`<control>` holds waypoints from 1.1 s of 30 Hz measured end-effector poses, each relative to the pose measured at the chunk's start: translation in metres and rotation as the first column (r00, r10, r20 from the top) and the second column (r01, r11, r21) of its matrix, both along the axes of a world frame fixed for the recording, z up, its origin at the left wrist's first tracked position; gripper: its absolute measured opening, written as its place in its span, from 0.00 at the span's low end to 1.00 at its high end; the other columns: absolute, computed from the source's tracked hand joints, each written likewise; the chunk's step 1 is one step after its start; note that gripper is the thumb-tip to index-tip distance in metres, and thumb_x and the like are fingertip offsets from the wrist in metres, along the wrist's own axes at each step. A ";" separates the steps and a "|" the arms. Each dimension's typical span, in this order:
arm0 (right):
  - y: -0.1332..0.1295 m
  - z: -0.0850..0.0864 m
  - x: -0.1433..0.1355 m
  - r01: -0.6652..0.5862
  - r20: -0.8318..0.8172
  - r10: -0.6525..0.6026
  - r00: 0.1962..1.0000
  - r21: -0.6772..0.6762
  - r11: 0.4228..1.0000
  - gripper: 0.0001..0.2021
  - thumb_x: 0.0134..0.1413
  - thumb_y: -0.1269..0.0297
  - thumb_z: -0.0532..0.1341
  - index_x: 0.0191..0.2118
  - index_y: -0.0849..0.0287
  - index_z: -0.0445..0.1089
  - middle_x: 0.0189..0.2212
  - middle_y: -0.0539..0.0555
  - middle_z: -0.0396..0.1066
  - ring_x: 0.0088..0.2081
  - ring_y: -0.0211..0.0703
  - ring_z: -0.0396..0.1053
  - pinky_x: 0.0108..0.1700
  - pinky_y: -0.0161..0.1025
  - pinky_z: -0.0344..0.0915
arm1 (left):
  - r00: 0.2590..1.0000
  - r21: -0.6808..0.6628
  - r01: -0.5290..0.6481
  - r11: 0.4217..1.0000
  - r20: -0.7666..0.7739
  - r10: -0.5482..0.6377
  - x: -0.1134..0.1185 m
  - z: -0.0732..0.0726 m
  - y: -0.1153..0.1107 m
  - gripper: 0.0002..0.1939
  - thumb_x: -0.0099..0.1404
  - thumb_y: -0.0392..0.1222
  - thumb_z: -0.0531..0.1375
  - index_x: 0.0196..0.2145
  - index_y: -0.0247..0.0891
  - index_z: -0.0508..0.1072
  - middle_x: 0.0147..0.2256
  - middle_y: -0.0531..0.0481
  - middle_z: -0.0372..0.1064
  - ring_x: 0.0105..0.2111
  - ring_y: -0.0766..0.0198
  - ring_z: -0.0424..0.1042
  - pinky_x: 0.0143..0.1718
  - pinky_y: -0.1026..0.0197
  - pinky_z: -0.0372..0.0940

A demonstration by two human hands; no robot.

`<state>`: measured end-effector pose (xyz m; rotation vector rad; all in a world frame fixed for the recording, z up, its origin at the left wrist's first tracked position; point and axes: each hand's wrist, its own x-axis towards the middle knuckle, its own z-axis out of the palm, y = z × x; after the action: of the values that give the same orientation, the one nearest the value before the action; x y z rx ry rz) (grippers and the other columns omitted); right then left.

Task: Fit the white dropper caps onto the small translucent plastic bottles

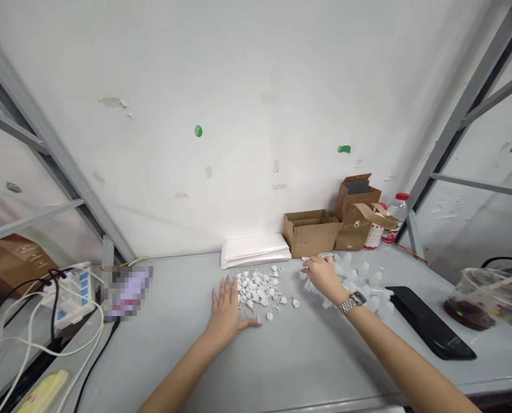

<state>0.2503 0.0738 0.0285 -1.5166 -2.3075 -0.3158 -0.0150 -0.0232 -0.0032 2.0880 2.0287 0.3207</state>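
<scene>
A pile of small white plastic caps (258, 287) lies on the grey table, with a few strays along its front and right edges. My left hand (225, 307) rests against the left side of this pile, fingers spread and thumb stretched out below it. To the right is a heap of translucent plastic pieces (348, 275), cone- or bottle-like in shape. My right hand (322, 275), with a metal watch on its wrist, is at the left part of that heap. Its fingers are curled down; what lies within them is hidden.
Behind the caps is a stack of white paper (256, 250), beside an open cardboard box (311, 232) and a brown paper bag (355, 221). A black pouch (430, 321) and a clear plastic container (471, 301) stand right. Cables and a power strip (73, 298) crowd the left.
</scene>
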 end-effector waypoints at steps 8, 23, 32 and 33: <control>-0.055 0.018 -0.012 -0.201 -0.228 0.177 0.958 -0.090 0.975 0.06 0.56 0.67 0.54 0.34 0.58 0.69 0.35 0.54 0.68 0.36 0.42 0.65 0.40 0.39 0.53 | 0.989 0.088 0.030 0.996 0.143 -0.043 0.002 0.020 0.006 0.44 0.49 0.57 0.59 0.58 0.35 0.50 0.61 0.37 0.38 0.61 0.45 0.36 0.57 0.44 0.42; -0.114 -0.023 -0.034 -0.331 -0.540 0.105 0.835 -0.341 0.880 0.10 0.52 0.67 0.55 0.42 0.60 0.67 0.34 0.56 0.68 0.36 0.45 0.65 0.41 0.41 0.61 | 0.977 0.185 0.063 0.981 0.189 -0.099 0.037 0.005 -0.013 0.08 0.60 0.44 0.53 0.31 0.40 0.70 0.33 0.49 0.67 0.38 0.58 0.64 0.39 0.57 0.59; -0.057 0.016 -0.042 -0.460 -0.644 0.177 0.744 -0.302 0.835 0.13 0.55 0.57 0.53 0.40 0.58 0.67 0.25 0.49 0.67 0.27 0.39 0.64 0.32 0.35 0.60 | 0.888 0.114 -0.001 0.994 0.456 -0.051 0.029 0.024 0.000 0.06 0.55 0.42 0.56 0.25 0.38 0.70 0.29 0.49 0.69 0.33 0.60 0.66 0.35 0.60 0.60; -0.048 0.018 -0.046 -0.476 -0.681 0.170 0.712 -0.290 0.830 0.14 0.55 0.57 0.53 0.42 0.59 0.66 0.23 0.48 0.66 0.27 0.38 0.64 0.32 0.35 0.60 | 0.834 0.097 -0.012 0.995 0.550 -0.043 0.026 0.029 0.004 0.07 0.54 0.43 0.57 0.25 0.38 0.70 0.28 0.49 0.69 0.31 0.61 0.67 0.33 0.60 0.60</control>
<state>0.2040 0.0257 0.0460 -1.0784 -2.0760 0.7798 0.0109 -0.0193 0.0261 1.7746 1.6665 0.9191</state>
